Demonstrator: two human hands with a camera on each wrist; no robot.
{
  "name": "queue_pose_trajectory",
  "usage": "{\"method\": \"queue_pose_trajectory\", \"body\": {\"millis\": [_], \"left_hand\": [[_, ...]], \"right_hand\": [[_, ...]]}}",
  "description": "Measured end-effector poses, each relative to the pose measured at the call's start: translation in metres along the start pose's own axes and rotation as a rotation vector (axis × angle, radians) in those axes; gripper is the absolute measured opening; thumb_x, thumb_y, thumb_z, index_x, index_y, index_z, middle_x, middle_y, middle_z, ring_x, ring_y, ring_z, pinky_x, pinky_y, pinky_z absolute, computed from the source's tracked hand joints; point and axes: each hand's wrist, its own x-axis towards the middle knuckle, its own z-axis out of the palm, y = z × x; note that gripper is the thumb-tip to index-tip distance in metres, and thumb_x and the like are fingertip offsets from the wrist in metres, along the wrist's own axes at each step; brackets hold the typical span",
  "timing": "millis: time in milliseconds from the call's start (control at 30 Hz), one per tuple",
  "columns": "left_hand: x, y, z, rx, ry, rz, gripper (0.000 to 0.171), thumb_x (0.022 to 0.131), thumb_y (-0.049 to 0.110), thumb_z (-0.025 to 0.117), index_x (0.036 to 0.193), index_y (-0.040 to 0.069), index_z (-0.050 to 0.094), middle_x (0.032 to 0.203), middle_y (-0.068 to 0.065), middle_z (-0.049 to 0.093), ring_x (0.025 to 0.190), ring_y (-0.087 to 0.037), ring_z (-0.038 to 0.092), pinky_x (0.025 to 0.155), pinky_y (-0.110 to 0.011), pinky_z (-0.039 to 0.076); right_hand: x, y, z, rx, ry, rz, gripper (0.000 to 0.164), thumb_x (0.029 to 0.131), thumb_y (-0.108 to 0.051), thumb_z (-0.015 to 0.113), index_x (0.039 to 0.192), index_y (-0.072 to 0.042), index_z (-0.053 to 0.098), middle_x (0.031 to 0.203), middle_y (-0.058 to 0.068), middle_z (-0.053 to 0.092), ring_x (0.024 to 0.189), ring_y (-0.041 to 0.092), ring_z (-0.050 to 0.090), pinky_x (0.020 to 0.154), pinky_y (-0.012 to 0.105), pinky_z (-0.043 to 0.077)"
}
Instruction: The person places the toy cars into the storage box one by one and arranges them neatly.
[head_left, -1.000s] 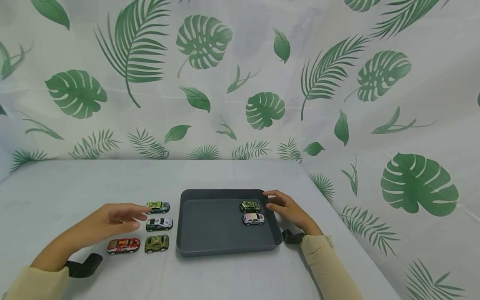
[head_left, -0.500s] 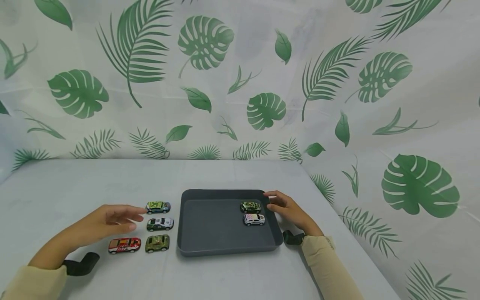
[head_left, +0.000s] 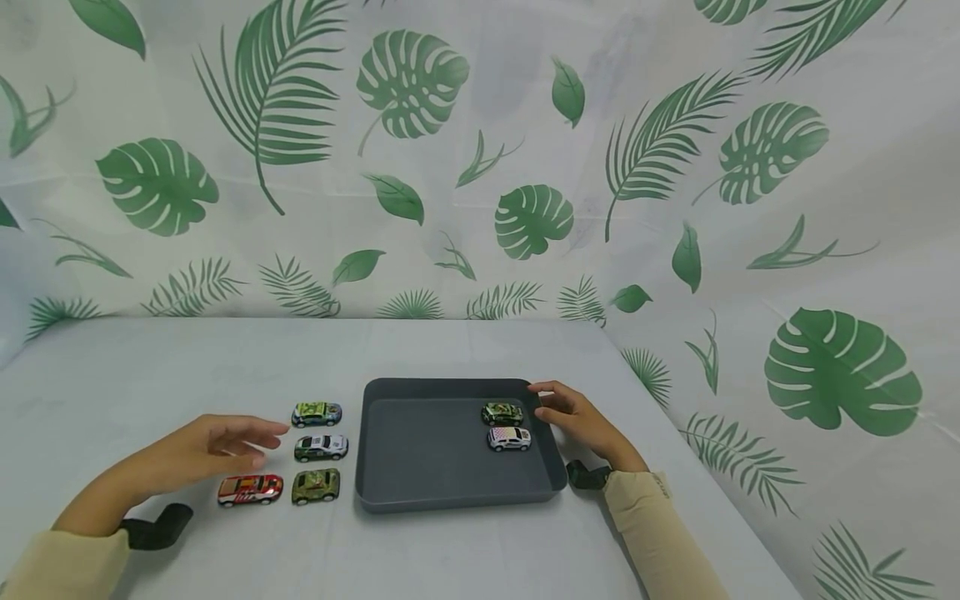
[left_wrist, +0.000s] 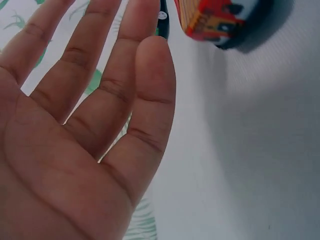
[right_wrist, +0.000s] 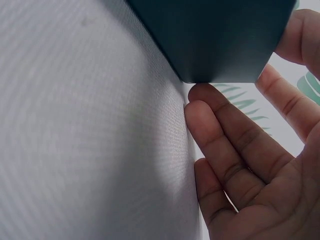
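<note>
My left hand, fingers apart and holding nothing, hovers left of several toy cars. Nearest are a red toy car, a green-and-yellow one and a white-and-black one; a camouflage-green one sits nearby. In the left wrist view the palm shows bare, with the red car at the top edge. My right hand holds the right rim of a dark grey tray, thumb over the rim and other fingers outside. Inside the tray stand a dark green toy car and a white one.
A white cloth covers the table. Leaf-printed fabric hangs behind it and along the right side. Each wrist wears a black camera mount.
My left hand has drawn back slightly to the left, away from the green-and-yellow toy car. The right hand stays at the tray's rim, and the toy cars have not moved.
</note>
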Motion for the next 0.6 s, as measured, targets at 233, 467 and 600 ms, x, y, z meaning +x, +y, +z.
{"method": "queue_pose_trajectory", "body": {"millis": [233,467,600], "left_hand": [[-0.0012,-0.0018,-0.0011,0.001,-0.025,-0.052,0.048,0.098,0.014,0.064,0.140,-0.006,0.051,0.128,-0.024,0.061,0.107,-0.020,0.065,0.081,-0.041,0.052],[-0.0026,-0.0046,-0.0001,0.012,-0.042,-0.086,0.049,0.093,0.015,0.069,0.136,-0.004,0.056,0.126,-0.022,0.063,0.106,-0.034,0.063,0.080,-0.036,0.053],[-0.0029,-0.0073,-0.0002,-0.004,-0.067,-0.090,0.049,0.092,0.014,0.071,0.134,-0.005,0.057,0.126,-0.025,0.062,0.108,-0.036,0.062,0.079,-0.025,0.052]], "right_hand": [[0.0003,0.0022,-0.0007,-0.004,-0.004,-0.024,0.043,0.100,-0.026,0.062,0.141,-0.015,0.052,0.134,0.018,0.059,0.124,0.035,0.056,0.107,0.063,0.035],[0.0002,0.0020,-0.0014,-0.005,-0.006,-0.026,0.044,0.100,-0.025,0.062,0.141,-0.014,0.052,0.134,0.019,0.060,0.124,0.036,0.056,0.106,0.064,0.035],[0.0000,0.0020,-0.0011,-0.012,-0.004,-0.013,0.043,0.100,-0.025,0.062,0.141,-0.016,0.052,0.134,0.017,0.060,0.124,0.035,0.056,0.106,0.063,0.035]]}}
